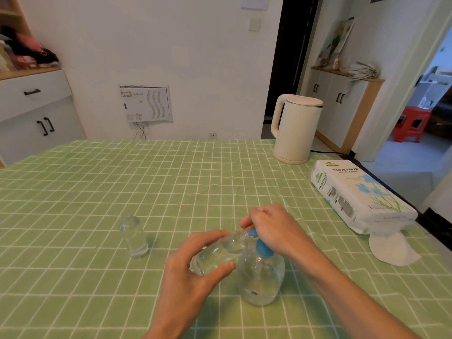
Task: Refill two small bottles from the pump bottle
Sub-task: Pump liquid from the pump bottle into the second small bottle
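We hold the small bottle [220, 255] tilted on its side in our left hand [193, 272], thumb and fingers curled round its body, with its open mouth brought up to the blue nozzle [252, 233] of the pump bottle [261, 282]. The pump bottle stands upright on the green checked tablecloth [122, 179], close in front of us and a little right of centre. Our right hand [271, 226] sits on top of the pump head [263, 248], fingers curled down over it, so we judge this to be the filling of the first bottle. How full it is we cannot tell through the clear plastic. The next move calls for a steady press straight down while the left hand holds the mouth just under the nozzle, so nothing runs onto the cloth. The second small bottle [133, 237] stands upright and uncapped well to the left, apart from both hands, and we take it to be waiting its turn. Farther out, a cream kettle [294, 128] stands at the far right of the table, and a pack of tissue paper [354, 196] lies near the right edge with a loose sheet [393, 248] beside it.
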Tool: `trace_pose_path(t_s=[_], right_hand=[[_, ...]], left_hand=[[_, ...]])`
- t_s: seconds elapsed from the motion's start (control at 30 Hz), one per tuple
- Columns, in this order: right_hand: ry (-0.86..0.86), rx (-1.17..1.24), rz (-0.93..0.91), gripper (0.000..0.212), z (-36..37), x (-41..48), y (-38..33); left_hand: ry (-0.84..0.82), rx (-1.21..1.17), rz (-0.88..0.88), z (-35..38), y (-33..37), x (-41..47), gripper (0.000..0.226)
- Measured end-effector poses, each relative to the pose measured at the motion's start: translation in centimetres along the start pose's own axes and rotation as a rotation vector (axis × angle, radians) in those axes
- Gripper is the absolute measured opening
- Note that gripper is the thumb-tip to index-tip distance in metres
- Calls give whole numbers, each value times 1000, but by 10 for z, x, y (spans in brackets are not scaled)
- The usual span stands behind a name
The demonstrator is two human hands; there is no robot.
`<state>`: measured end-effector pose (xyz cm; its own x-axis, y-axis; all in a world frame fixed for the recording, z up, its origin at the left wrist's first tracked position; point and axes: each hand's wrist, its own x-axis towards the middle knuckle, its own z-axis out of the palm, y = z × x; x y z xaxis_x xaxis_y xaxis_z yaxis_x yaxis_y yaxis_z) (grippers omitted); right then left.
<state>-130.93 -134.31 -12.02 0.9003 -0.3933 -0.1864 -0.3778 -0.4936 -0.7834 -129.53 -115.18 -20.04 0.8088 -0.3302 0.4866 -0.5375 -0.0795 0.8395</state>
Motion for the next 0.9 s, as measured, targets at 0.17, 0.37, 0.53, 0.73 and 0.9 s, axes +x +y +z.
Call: trace_pose_path(t_s=[0.17, 0.37, 0.53, 0.73, 0.9], right_hand=[[-9, 21, 2, 37, 5, 1, 3], [-9, 12, 7, 38, 7, 0, 5], [10, 11, 7, 37, 4, 0, 3], [6, -9, -3, 36, -1, 1, 1], [6, 25, -4, 37, 4, 0, 3]], left_hand=[[-1, 0, 2, -1, 1, 1, 48], [-4, 15, -29, 1, 0, -1, 50], [-8, 36, -41, -1, 1, -3, 53], [-5, 28, -43, -3, 0, -3, 53], [-6, 13, -50, -1, 0, -3, 51]])
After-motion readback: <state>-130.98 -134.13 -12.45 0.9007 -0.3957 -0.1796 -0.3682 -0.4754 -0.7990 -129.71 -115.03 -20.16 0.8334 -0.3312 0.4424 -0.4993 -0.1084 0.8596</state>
